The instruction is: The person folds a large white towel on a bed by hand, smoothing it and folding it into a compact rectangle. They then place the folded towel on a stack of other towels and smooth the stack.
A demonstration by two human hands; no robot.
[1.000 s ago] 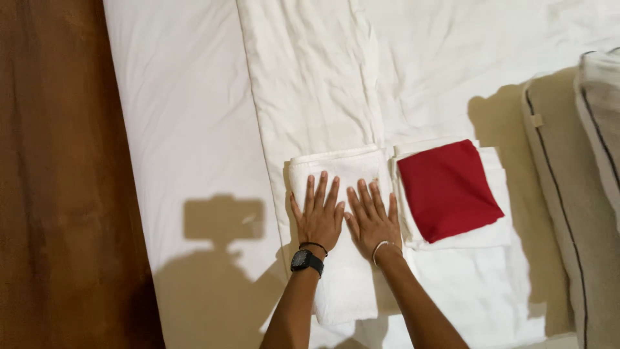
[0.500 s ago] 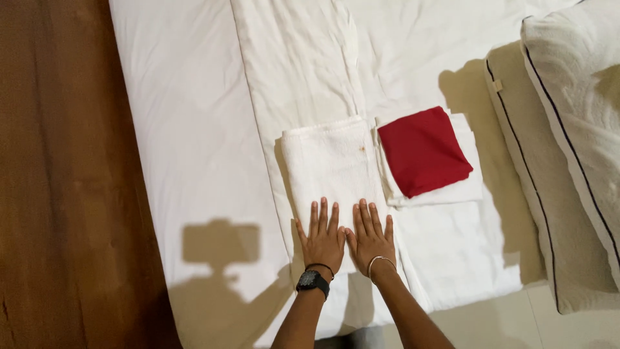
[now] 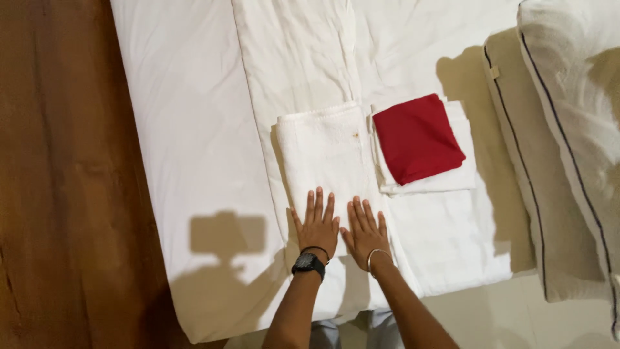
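Progress is judged as partial: one white towel point(image 3: 326, 152) is laid flat as a long folded strip on the bed point(image 3: 187, 129), its far end near the middle of the mattress and its near end toward the bed's near edge. Both hands are placed flat on the near part of this strip, palms down and fingers extended, nothing being gripped. The left hand point(image 3: 318, 226), with a black watch point(image 3: 308, 264) on its wrist, is set just beside the right hand point(image 3: 366, 231), which carries a thin bracelet point(image 3: 377, 255). The strip appears smoothed but not yet folded across its length, so the final folds are judged still outstanding. Just beside the towel's far end, toward the right edge of the bed, a folded white cloth point(image 3: 445, 181) is stacked with a folded red cloth point(image 3: 416, 137) on top; this stack appears finished. A pillow point(image 3: 575, 110) with dark piping is seen at the right. A wooden floor point(image 3: 58, 174) lies along the left edge of the bed.
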